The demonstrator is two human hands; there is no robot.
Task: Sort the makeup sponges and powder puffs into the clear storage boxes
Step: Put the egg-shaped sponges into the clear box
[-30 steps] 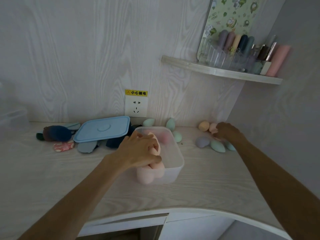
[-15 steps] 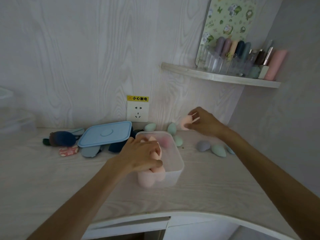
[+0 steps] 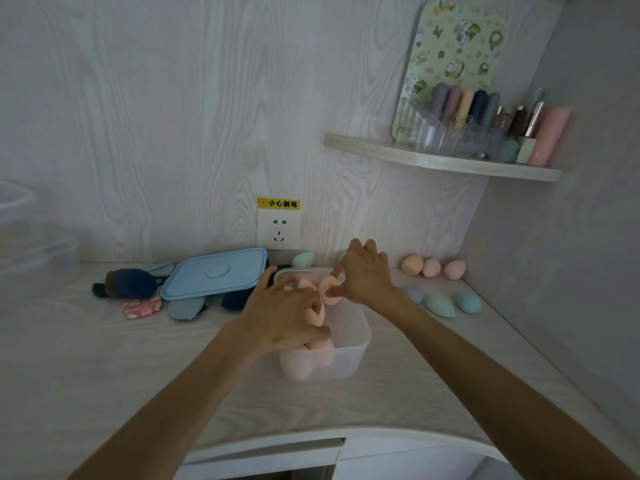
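A clear storage box (image 3: 349, 355) stands mid-desk with several pink sponges (image 3: 306, 362) inside. My left hand (image 3: 284, 320) rests in the box on top of those sponges, fingers curled around them. Over the box's far side, my right hand (image 3: 363, 275) pinches a pink makeup sponge (image 3: 328, 289). Three orange and pink sponges (image 3: 431, 267) lie by the back wall at right. Below them sit a lilac sponge (image 3: 414, 293) and two teal ones (image 3: 453, 303). A mint sponge (image 3: 303, 259) lies behind the box.
A blue lid (image 3: 214, 273) lies left of the box over dark powder puffs (image 3: 130, 284); a grey puff (image 3: 185, 308) and a red patterned puff (image 3: 142, 308) lie near it. Clear boxes (image 3: 31, 251) stack at far left. A corner shelf (image 3: 446, 161) carries cosmetics. A wall socket (image 3: 278, 230) sits behind.
My right hand picked a pink sponge from the right-hand group by the wall and carried it left, down over the box. My left hand stayed on the sponges in the box.
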